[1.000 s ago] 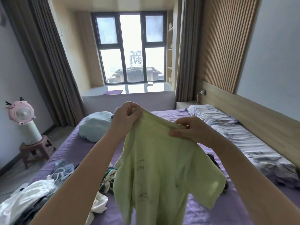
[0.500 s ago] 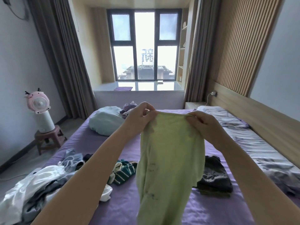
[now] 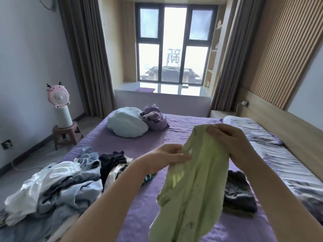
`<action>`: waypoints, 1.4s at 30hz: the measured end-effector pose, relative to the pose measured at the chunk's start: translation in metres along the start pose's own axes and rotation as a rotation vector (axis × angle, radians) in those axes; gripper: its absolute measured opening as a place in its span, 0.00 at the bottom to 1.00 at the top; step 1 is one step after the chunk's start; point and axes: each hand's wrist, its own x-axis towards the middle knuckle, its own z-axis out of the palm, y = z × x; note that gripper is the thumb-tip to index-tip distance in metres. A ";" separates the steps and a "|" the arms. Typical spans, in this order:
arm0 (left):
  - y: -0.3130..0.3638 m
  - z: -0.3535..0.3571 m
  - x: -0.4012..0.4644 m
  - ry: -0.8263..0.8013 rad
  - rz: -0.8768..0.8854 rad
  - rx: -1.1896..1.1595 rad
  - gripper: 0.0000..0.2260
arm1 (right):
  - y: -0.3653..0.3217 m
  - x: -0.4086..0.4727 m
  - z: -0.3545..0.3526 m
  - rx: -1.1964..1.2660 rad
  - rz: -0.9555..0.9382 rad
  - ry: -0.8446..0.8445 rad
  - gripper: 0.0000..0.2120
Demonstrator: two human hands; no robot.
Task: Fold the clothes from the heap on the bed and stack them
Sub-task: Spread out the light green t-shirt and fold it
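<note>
A light green T-shirt [image 3: 194, 193] hangs in the air over the purple bed [image 3: 153, 142], bunched lengthwise. My right hand [image 3: 227, 142] grips its top edge, higher up. My left hand [image 3: 167, 159] pinches the cloth lower and to the left. The heap of unfolded clothes [image 3: 52, 187], white, pale blue and black, lies on the bed's near left. A dark folded garment [image 3: 237, 194] lies flat on the bed to the right, partly hidden behind the shirt.
A pale blue pillow [image 3: 125, 122] and a purple bundle [image 3: 154, 117] lie at the far end of the bed. A grey patterned quilt [image 3: 279, 165] runs along the wooden headboard on the right. A pink fan on a stool [image 3: 60, 109] stands left of the bed.
My left hand has dropped lower and left along the shirt while my right hand stays high, so the shirt's top edge now slants. The view has turned to the right and downward.
</note>
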 end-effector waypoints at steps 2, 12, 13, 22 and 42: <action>-0.014 -0.003 -0.010 -0.039 -0.044 -0.008 0.04 | 0.004 0.000 -0.010 0.084 0.023 0.007 0.06; -0.065 -0.034 -0.055 -0.019 -0.165 -0.044 0.06 | 0.031 -0.002 -0.074 0.167 0.150 0.196 0.14; -0.066 -0.035 -0.054 -0.007 -0.158 -0.061 0.06 | 0.033 -0.002 -0.076 0.140 0.153 0.197 0.11; -0.022 0.007 -0.009 0.378 -0.056 -0.111 0.14 | 0.028 -0.029 -0.021 -0.134 0.062 -0.017 0.12; -0.031 -0.002 -0.009 0.097 -0.030 -0.247 0.14 | 0.046 -0.036 0.033 -0.394 -0.323 0.067 0.08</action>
